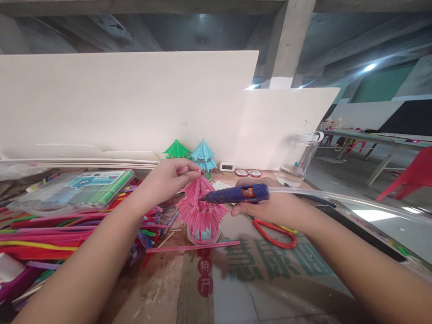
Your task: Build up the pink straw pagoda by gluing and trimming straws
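Observation:
A small pink pagoda model [202, 211], with two tiers of fringed roof that look made of pipe cleaners, stands upright in front of me. My left hand [177, 177] is closed at its peak, thumb and fingers pinched on the tip; a bit of pink shows between the fingers. My right hand [266, 204] grips a blue hot glue gun [232, 194] from the right. Its nozzle points left and meets or nearly meets the upper roof; I cannot tell which. A long clear glue stick [337, 196] trails from its rear. One pink pipe cleaner [194, 247] lies before the model.
Green [177, 149] and blue [203, 155] pagoda models stand behind. Heaped pipe cleaners [50, 238] and a plastic marker case [77, 191] lie left. Red-handled scissors [275, 235], a water jug [297, 159] and a dark phone-like slab [357, 229] are right. A small digital clock [227, 167] sits behind.

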